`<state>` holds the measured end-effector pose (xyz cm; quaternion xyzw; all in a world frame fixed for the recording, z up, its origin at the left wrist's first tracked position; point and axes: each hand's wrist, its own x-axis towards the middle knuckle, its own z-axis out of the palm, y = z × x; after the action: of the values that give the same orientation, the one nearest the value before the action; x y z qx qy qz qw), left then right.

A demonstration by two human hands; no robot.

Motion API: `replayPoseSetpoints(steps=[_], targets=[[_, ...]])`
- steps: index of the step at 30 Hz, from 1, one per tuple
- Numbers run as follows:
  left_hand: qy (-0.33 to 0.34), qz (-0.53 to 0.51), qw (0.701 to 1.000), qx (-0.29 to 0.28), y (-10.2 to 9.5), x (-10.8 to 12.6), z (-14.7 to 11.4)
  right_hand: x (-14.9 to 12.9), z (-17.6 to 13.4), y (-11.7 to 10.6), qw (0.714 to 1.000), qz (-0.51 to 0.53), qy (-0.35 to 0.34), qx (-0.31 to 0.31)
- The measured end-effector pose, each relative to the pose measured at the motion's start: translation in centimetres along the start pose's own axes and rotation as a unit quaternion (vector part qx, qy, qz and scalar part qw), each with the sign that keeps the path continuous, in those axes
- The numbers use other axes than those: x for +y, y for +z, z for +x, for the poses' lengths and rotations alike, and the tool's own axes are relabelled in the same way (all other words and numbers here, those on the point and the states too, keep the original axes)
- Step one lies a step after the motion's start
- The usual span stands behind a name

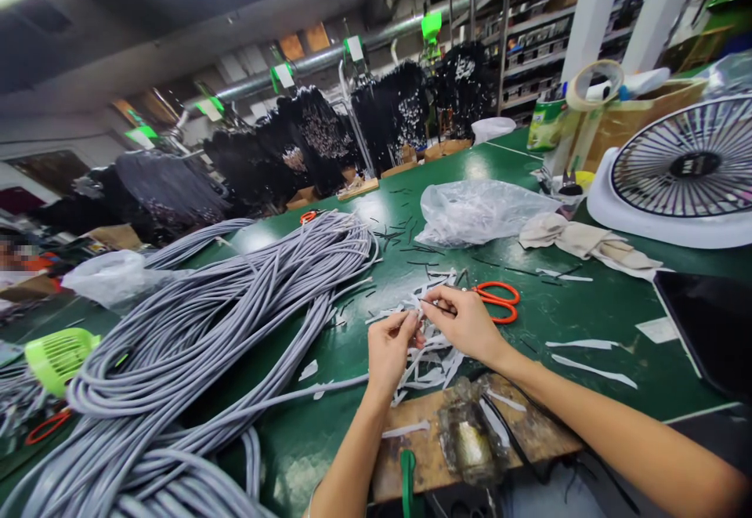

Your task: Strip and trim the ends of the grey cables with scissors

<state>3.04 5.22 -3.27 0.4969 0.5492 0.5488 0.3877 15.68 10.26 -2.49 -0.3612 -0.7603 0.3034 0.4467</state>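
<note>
Fingers [410,325]: both sets closed in small pinches, tips nearly meeting right of the centre of the frame; the left gripping a smooth, round, light-grey cable [351,384], its end too small to make out; the right pinching a thin dark strand [442,308].
Cable: single length, entering the left grip from the lower centre.
Coils: large heap of looped grey cable [229,298], rubbery sheen, filling the left half of the frame.
Strips: tangled, papery white strips [435,365], under and around the hands.
Scissors: glossy orange-red loop handles [499,285], just right of the hands.
Board: worn brown wooden board [426,455], lower centre, bearing a rounded fixture wrapped in clear film [475,443]; green lever [407,471] at its front edge.
Bench: smooth, dark-green tabletop [540,314].
Bag: crumpled, translucent plastic bag [487,208], right of the upper centre.
Left hand [388,352]: forearm rising steeply from the lower edge, thumb towards the right hand.
Right hand [467,324]: forearm slanting in from the lower right corner, wrist nearly straight, knuckles upward.
</note>
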Motion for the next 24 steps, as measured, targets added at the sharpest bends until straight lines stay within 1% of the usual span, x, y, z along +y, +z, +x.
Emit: replayPoseSetpoints(steps=[3, 6, 8, 12, 14, 15, 17, 18, 20, 22, 24], targets=[[-0.038, -0.036, 0.998, 0.024, 0.1, -0.3, 0.0, 0.0, -0.2, 0.2, 1.0, 0.012, -0.013, -0.02], [-0.03, -0.012, 0.999, 0.036, 0.1, -0.5, 0.0, -0.2, -0.4, 0.2, 0.997, 0.043, -0.033, -0.056], [-0.03, -0.003, 0.999, 0.039, 0.1, -0.5, 0.0, -0.4, -0.6, 0.3, 0.995, 0.056, -0.043, -0.067], [-0.05, -0.054, 0.996, 0.053, 0.0, -0.4, 0.3, -0.7, -0.7, 0.5, 0.997, 0.049, -0.047, -0.046], [-0.056, -0.068, 0.995, 0.04, -0.3, -0.1, 0.4, -0.6, -0.7, 0.5, 0.998, 0.043, -0.036, -0.035], [-0.055, -0.055, 0.997, 0.026, -0.5, 0.1, 0.3, -0.6, -0.7, 0.4, 0.999, 0.037, -0.028, -0.026], [-0.034, 0.008, 0.999, 0.015, -0.9, 0.6, 0.2, -0.4, -0.5, 0.2, 1.0, 0.018, -0.014, -0.002], [-0.015, 0.047, 0.999, 0.023, -1.0, 0.8, 0.1, -0.3, -0.5, 0.0, 1.0, 0.006, -0.01, 0.01], [0.029, 0.108, 0.992, 0.06, -1.1, 1.0, -0.2, -0.2, -0.3, -0.4, 0.999, -0.028, -0.014, 0.031], [0.066, 0.137, 0.985, 0.085, -1.0, 1.1, -0.5, -0.2, -0.2, -0.8, 0.994, -0.087, -0.031, 0.052], [0.097, 0.157, 0.979, 0.089, -0.8, 0.9, -0.7, -0.4, -0.2, -1.2, 0.982, -0.168, -0.054, 0.069]])
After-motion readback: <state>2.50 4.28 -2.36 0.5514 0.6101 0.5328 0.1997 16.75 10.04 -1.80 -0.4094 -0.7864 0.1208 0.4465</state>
